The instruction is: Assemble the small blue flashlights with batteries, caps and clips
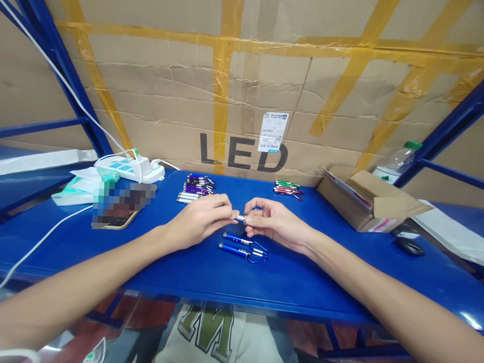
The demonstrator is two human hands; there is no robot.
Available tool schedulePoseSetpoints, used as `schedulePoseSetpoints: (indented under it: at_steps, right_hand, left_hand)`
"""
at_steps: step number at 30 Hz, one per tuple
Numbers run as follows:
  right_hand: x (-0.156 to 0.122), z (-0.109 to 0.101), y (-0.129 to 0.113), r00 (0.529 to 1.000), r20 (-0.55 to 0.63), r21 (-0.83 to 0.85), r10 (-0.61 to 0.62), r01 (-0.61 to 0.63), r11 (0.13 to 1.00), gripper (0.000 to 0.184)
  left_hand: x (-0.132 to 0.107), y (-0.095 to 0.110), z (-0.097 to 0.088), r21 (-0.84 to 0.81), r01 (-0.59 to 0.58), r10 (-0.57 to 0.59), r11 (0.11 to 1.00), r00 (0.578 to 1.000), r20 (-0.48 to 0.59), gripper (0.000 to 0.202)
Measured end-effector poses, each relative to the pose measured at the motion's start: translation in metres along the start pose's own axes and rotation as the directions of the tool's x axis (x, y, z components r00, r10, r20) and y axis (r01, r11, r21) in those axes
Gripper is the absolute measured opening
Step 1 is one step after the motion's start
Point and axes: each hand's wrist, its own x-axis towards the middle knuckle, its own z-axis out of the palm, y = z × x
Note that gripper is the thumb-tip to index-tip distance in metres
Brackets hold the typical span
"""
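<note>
Between the fingertips of my left hand (206, 218) and my right hand (270, 219) is a small silvery penlight (241, 218), pinched from both sides. Fingers cover most of it. Just below, on the blue table (174, 275), lie two blue keychain penlights (235, 249) side by side, their carabiner clips pointing right. Behind my left hand is a row of several purple, black and silver penlights (196, 187). Green and red penlights (287, 189) lie together beyond my right hand.
A phone (120, 219), a tissue pack (79, 190) and a white power strip (134, 169) with cables sit at left. On the right are an open cardboard box (353, 208), a black mouse (410, 246) and a plastic bottle (399, 159). A large taped carton (165, 103) stands behind.
</note>
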Motion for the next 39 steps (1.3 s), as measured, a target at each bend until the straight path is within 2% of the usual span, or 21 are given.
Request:
schedulePoseSetpoints:
  at_steps: [3, 6, 11, 17, 26, 31, 34, 37, 39]
  right_hand:
    - [0.000, 0.000, -0.001, 1.000, 0.010, 0.016, 0.005, -0.005, 1.000, 0.039]
    - [0.001, 0.000, 0.001, 0.994, -0.027, -0.101, -0.102, 0.099, 0.990, 0.038]
    - [0.002, 0.004, 0.004, 0.949, -0.056, -0.366, -0.311, 0.270, 0.891, 0.037]
    - [-0.001, 0.009, 0.006, 0.914, -0.071, -0.474, -0.399, 0.321, 0.820, 0.028]
    - [-0.001, 0.011, 0.005, 0.962, -0.058, -0.366, -0.266, 0.227, 0.902, 0.047]
    - [0.000, 0.011, 0.004, 0.998, -0.024, -0.125, -0.060, 0.057, 0.991, 0.049]
    - [-0.001, 0.010, 0.002, 0.999, 0.007, -0.004, 0.039, -0.039, 0.999, 0.049]
    - [0.000, 0.009, 0.002, 0.999, -0.013, 0.026, 0.045, -0.045, 0.999, 0.048]
    - [0.001, 0.009, 0.004, 0.998, -0.061, 0.000, -0.012, 0.012, 1.000, 0.048]
  left_hand:
    - [0.000, 0.001, 0.000, 0.029, -0.013, 0.013, 1.000, 1.000, -0.008, 0.019]
    - [0.000, 0.001, 0.001, 0.041, -0.010, 0.011, 0.999, 0.999, -0.034, 0.016]
    - [-0.001, -0.001, 0.004, 0.007, 0.033, -0.032, 0.999, 0.997, -0.070, 0.010]
    - [-0.002, -0.001, 0.005, -0.031, 0.082, -0.085, 0.996, 0.992, -0.095, 0.011]
    - [0.000, 0.001, 0.003, 0.030, -0.017, 0.019, 0.999, 0.997, -0.078, 0.009]
    - [0.001, 0.001, 0.002, 0.118, -0.066, 0.073, 0.991, 0.996, -0.052, 0.011]
    - [0.000, 0.002, 0.002, 0.208, -0.090, 0.100, 0.974, 0.994, -0.038, 0.017]
    - [0.000, 0.003, 0.003, 0.269, -0.108, 0.121, 0.957, 0.992, -0.035, 0.019]
    - [0.000, 0.004, 0.003, 0.289, -0.101, 0.116, 0.952, 0.993, -0.034, 0.020]
